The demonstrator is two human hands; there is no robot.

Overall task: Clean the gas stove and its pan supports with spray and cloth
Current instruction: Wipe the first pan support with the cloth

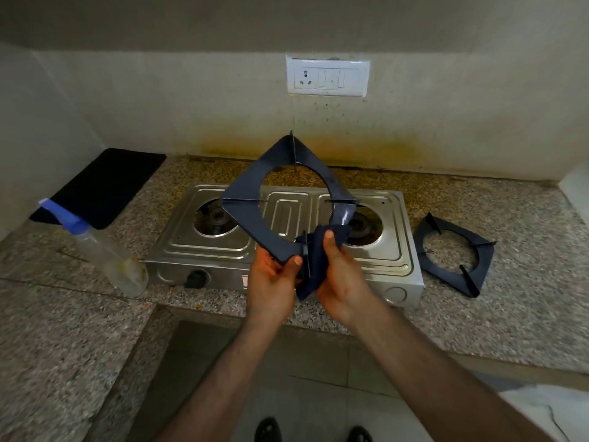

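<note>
Fingers of the left hand (pixel 271 275) grip one support (pixel 255 215) lifted above the stove (pixel 287 250); the right hand (pixel 338 275) pinches the cloth (pixel 314 260) on its corner. Second support (pixel 454 253) lies toward the counter's right edge, spray (pixel 105 250) left; stove wiping likely remains.

both bare forearms reach forward, hands close together; left hand (pixel 273 275) pinches the support (pixel 255 218) with thumb on top, right hand (pixel 339 275) grips the cloth (pixel 314 266) against it
</note>
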